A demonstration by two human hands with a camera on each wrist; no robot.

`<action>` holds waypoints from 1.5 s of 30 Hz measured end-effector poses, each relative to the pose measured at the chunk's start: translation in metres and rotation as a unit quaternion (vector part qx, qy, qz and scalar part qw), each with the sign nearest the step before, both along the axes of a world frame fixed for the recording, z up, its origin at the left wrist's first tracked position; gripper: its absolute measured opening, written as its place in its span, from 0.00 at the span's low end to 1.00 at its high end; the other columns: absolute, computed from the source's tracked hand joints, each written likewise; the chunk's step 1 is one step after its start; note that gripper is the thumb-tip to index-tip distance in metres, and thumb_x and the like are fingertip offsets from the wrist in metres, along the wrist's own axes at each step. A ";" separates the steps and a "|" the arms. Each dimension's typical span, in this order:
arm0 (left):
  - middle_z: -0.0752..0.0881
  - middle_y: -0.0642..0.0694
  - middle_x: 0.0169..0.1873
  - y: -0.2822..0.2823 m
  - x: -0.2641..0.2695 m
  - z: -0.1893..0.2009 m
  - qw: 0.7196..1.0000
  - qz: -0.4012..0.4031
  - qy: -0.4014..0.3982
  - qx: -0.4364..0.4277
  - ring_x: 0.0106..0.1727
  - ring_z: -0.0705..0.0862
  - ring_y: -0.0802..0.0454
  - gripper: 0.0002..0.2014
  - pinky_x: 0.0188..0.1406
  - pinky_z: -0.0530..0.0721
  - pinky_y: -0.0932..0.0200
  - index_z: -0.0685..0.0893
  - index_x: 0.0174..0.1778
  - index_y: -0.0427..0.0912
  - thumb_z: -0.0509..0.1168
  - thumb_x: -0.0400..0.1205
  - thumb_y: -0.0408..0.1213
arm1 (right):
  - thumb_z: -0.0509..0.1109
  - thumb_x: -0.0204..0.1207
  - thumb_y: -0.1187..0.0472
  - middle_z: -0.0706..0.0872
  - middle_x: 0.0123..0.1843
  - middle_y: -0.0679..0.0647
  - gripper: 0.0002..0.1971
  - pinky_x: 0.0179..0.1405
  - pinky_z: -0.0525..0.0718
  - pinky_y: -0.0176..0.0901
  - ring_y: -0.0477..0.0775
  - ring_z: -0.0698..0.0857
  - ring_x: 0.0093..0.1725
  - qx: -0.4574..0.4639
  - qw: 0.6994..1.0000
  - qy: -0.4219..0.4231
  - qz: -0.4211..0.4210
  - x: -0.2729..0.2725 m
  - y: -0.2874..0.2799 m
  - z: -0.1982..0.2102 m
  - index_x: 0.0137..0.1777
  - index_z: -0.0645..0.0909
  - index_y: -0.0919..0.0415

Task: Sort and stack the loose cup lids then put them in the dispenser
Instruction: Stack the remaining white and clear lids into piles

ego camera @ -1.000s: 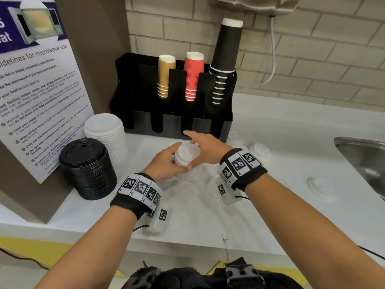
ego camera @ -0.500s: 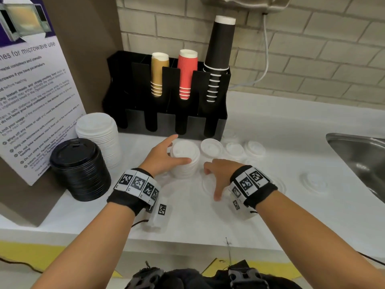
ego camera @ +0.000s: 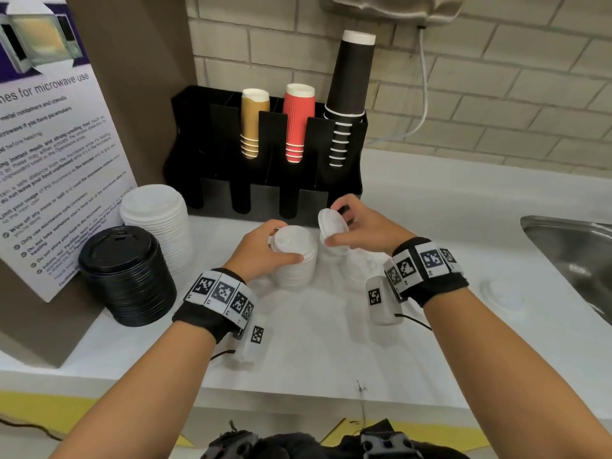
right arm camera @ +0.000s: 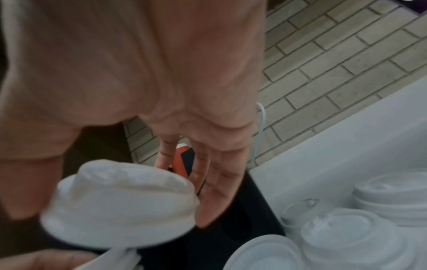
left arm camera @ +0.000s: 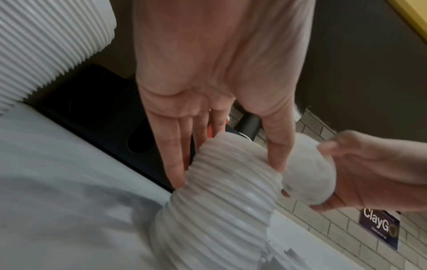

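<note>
A stack of small white lids [ego camera: 293, 256] [left arm camera: 221, 197] stands on the white counter [ego camera: 314, 342] in front of the black dispenser [ego camera: 265, 193]. My left hand [ego camera: 265, 250] [left arm camera: 221, 164] grips this stack near its top, thumb on one side and fingers on the other. Just to the right, my right hand [ego camera: 351, 226] [right arm camera: 161, 191] pinches a single white lid [ego camera: 331, 221] [right arm camera: 120, 206] [left arm camera: 309, 171], tilted on edge and raised beside the stack's top. More loose white lids [right arm camera: 346, 235] lie on the counter beneath the right hand.
A tall stack of larger white lids [ego camera: 159, 223] and a stack of black lids [ego camera: 127, 276] stand at the left by a notice board [ego camera: 49, 154]. The dispenser holds tan, red and black cups [ego camera: 347, 94]. One lid [ego camera: 503, 293] lies near the steel sink [ego camera: 573, 253].
My right hand went down to the counter right of the stack, picked up one white lid and raised it beside the stack's top. The left hand stayed on the stack.
</note>
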State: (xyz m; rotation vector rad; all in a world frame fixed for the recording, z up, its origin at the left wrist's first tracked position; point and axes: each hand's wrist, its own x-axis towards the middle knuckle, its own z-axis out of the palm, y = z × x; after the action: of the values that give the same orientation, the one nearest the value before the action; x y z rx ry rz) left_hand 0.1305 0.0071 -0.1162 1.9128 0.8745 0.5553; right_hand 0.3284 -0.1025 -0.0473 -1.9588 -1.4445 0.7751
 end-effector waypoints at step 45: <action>0.77 0.49 0.72 0.005 -0.002 0.002 0.997 -0.069 -0.001 -0.018 0.70 0.79 0.48 0.41 0.67 0.79 0.59 0.72 0.79 0.48 0.80 0.70 0.34 | 0.84 0.63 0.61 0.76 0.61 0.51 0.20 0.61 0.83 0.45 0.50 0.77 0.61 0.101 0.981 -0.107 0.124 -0.024 0.017 -0.035 0.54 0.86 0.52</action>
State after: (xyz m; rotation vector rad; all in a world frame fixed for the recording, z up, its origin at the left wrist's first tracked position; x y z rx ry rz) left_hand 0.1282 0.0119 -0.1144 1.9227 0.7399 0.4563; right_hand 0.3048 -0.0857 -0.0821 -1.7699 -1.8456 0.5068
